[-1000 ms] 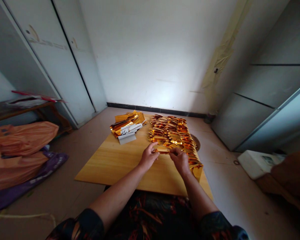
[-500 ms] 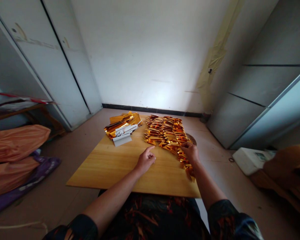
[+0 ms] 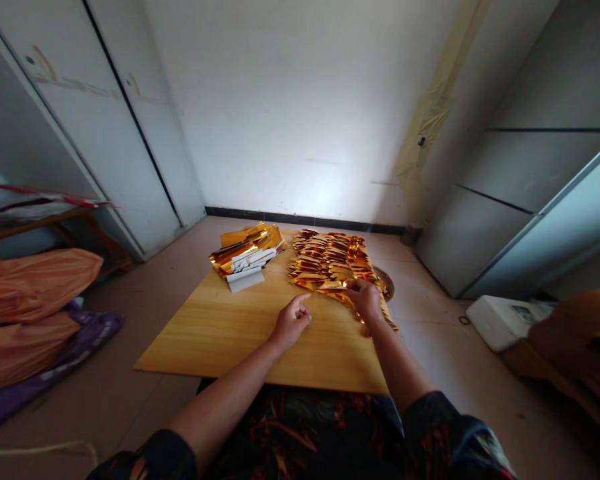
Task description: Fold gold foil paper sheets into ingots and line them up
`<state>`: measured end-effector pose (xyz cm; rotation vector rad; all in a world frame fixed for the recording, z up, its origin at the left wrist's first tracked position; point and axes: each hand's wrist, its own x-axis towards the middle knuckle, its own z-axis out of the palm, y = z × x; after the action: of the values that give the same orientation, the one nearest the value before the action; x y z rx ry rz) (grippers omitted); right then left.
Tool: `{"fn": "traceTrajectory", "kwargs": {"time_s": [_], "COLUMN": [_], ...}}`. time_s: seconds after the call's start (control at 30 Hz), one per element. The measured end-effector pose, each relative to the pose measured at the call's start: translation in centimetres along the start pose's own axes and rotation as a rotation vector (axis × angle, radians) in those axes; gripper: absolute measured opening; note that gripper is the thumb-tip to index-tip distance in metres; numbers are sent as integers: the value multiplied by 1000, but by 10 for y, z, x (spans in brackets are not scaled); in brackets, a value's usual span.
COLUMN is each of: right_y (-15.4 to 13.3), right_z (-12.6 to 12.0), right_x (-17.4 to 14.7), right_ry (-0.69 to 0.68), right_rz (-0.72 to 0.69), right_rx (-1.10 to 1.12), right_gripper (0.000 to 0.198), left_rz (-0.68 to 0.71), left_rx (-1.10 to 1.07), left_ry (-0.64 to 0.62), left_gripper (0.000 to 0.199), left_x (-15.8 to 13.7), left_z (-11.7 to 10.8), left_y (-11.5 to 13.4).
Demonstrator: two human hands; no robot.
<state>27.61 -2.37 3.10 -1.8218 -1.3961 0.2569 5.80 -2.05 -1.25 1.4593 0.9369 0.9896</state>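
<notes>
Rows of folded gold foil paper pieces lie packed together on the right part of a wooden board. My right hand is over the near right part of these rows, its fingers pinched on a folded gold foil piece. More pieces show beneath and beside its wrist. Left of it, my left hand rests over the bare wood, index finger stretched out towards the rows and the other fingers loosely curled, with nothing visible in it. Flat gold foil sheets and folded white-backed papers are heaped at the far left.
A round brown container is partly hidden behind the board's right edge. Orange and purple bags lie on the floor at left. A white box stands at right, below a grey refrigerator. A white wall rises behind.
My right hand has moved left and slightly up over the rows. The gold pieces that trailed down by the board's near right edge now end higher up. My left hand stays put.
</notes>
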Motion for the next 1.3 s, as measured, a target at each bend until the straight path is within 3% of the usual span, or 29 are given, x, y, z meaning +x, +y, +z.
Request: {"fn": "traceTrajectory", "kwargs": {"time_s": [0.17, 0.37, 0.53, 0.73, 0.83, 1.3], "right_y": [-28, -34, -33, -35, -39, -45], "right_z": [33, 54, 60, 64, 64, 66], "right_x": [3, 8, 13, 18, 18, 13], "right_ry": [-21, -24, -24, 7, -13, -37], "right_rz": [8, 106, 111, 72, 64, -30], "right_rx": [-92, -98, -62, -138, -212, -315], "right_gripper": [15, 19, 19, 19, 20, 19], "left_rz": [-3, 5, 62, 229, 215, 202], "left_rx": [8, 15, 223, 667, 831, 984], "left_ry": [34, 54, 112, -76, -127, -136], "left_gripper": [55, 53, 36, 45, 51, 58], "left_x": [-1, -1, 7, 20, 23, 40], "left_z": [-4, -9, -11, -13, -10, -1], "left_y": [2, -2, -6, 5, 10, 7]}}
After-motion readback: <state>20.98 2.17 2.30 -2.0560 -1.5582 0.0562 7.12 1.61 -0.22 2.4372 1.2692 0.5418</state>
